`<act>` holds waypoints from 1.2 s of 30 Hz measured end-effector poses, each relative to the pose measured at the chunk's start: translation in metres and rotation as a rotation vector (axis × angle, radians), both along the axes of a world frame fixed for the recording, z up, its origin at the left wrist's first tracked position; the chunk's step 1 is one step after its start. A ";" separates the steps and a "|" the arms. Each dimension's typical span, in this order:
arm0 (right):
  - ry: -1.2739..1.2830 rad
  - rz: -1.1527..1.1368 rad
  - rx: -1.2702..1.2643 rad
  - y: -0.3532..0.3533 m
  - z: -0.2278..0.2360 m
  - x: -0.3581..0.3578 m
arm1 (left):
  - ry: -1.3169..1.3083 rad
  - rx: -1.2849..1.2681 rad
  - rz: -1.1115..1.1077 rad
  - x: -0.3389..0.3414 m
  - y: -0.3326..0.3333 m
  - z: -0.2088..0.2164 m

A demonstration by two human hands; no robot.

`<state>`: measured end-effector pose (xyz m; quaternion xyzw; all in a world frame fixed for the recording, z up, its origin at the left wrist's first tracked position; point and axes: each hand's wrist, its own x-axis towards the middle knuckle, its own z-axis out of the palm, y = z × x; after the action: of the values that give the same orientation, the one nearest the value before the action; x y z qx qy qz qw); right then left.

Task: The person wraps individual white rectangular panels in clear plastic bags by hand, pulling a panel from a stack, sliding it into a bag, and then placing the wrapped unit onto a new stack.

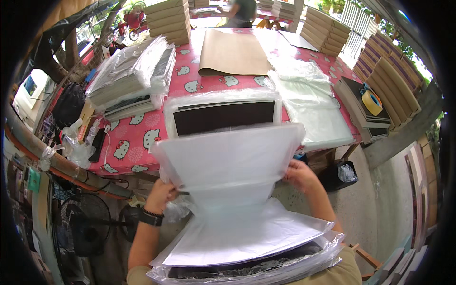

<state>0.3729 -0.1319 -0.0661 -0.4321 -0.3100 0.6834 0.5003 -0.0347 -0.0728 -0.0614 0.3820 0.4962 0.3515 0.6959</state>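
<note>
My left hand (161, 194) and my right hand (301, 175) are closed on the two side edges of a clear plastic sleeve with a white sheet in it (230, 149), which stands tilted at the table's near edge. Below it, a stack of white sheets in clear plastic (251, 237) rests on my lap, with a dark layer along its near side. I cannot tell whether the two are joined by plastic. Just beyond the raised sleeve, black boards (228, 117) lie on clear plastic on the table. A dark band circles my left wrist.
The table has a pink patterned cloth (133, 137). Around it are wrapped stacks (126, 76) at left, folded brown paper (232, 52) ahead, plastic sleeves (311, 107) and a yellow tape roll (372, 102) at right. A fan (88, 223) stands lower left; a person (242, 13) is far ahead.
</note>
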 end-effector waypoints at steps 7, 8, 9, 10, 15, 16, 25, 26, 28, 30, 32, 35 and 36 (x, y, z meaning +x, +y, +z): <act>-0.028 0.025 -0.182 -0.063 -0.095 -0.015 | -0.081 -0.148 0.159 0.002 -0.060 -0.099; -0.151 0.043 -0.154 -0.069 -0.118 -0.008 | -0.060 -0.147 0.146 0.002 -0.064 -0.109; -0.307 0.033 -0.173 -0.071 -0.148 -0.001 | -0.024 -0.124 0.129 0.004 -0.064 -0.118; -0.453 0.025 -0.191 -0.067 -0.184 0.006 | 0.069 -0.055 0.115 0.008 -0.062 -0.126; -0.840 -0.254 0.176 -0.018 -0.093 -0.016 | 0.951 0.833 0.251 0.000 -0.046 -0.147; -0.528 -0.250 0.230 -0.008 -0.042 -0.025 | 1.030 0.976 0.324 -0.011 -0.035 -0.140; -0.198 1.287 0.298 -0.017 -0.038 -0.098 | -0.320 0.610 -0.235 0.022 0.007 0.086; -0.317 1.213 0.114 -0.015 -0.074 -0.094 | -0.463 0.571 -0.284 0.035 0.007 0.098; -0.822 1.148 0.151 -0.006 -0.113 -0.085 | -0.710 0.500 -0.379 0.059 0.013 0.109; -1.107 1.255 0.233 0.009 -0.065 -0.093 | -0.825 0.438 -0.366 0.080 0.013 0.110; -1.350 0.885 0.559 0.029 -0.013 -0.095 | -0.802 0.416 -0.341 0.092 0.014 0.107; -0.733 0.111 0.720 0.046 0.073 -0.108 | -0.651 0.438 -0.246 0.109 0.012 0.099; -0.388 0.103 0.592 0.050 0.088 -0.112 | -0.598 0.447 -0.283 0.112 0.011 0.097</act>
<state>0.2608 -0.0817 0.0223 -0.3738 -0.6050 0.4937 0.5005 0.0771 -0.0621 0.0352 0.4694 0.1256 0.4472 0.7509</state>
